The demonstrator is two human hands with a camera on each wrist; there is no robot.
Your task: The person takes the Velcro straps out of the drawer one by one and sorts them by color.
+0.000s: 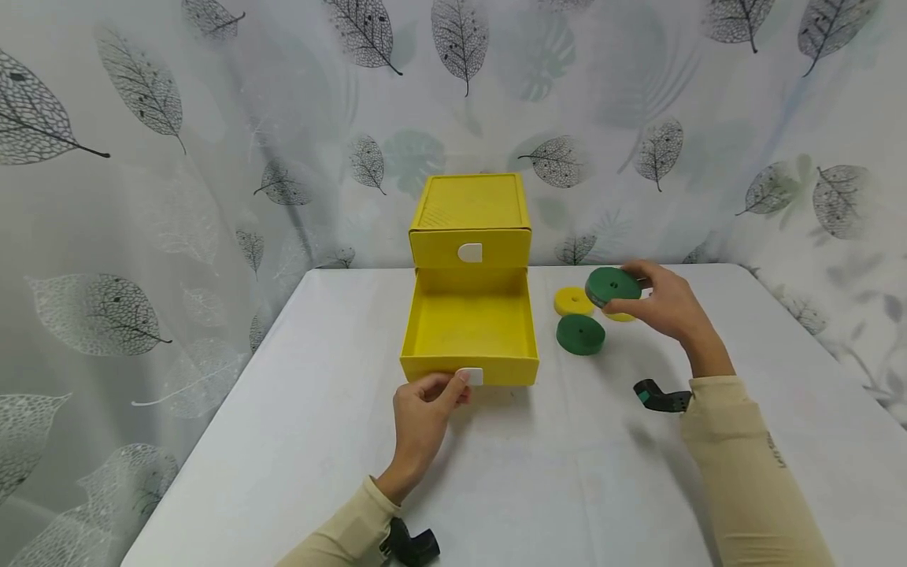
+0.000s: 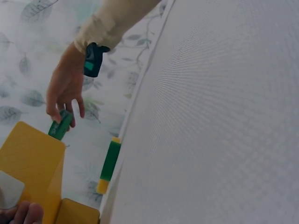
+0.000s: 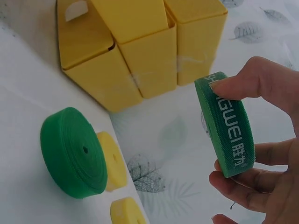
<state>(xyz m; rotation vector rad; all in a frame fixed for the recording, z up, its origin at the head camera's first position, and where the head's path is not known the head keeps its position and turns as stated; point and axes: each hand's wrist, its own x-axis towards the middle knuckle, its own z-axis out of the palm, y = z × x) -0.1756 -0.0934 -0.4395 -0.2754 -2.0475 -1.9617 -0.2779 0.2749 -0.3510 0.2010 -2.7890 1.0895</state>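
At the middle of the table a yellow box [image 1: 470, 201] has its lower drawer [image 1: 471, 323] pulled out, with nothing inside. My left hand [image 1: 423, 413] pinches the drawer front at its white tab [image 1: 473, 376], thumb on the tab. To the right, my right hand [image 1: 669, 303] holds a roll of green tape [image 3: 229, 126] by its edge, thumb on one side and fingers on the other; white lettering runs along it. The roll is raised above a second green roll [image 1: 580, 335] and two yellow rolls [image 1: 570, 300] lying on the table.
The upper drawer [image 1: 435, 250] of the box is closed and has its own white tab. A white cloth covers the table [image 1: 298, 409], and a leaf-patterned curtain [image 1: 460, 126] hangs behind it. A black wrist device [image 1: 662, 396] sticks out from the right sleeve.
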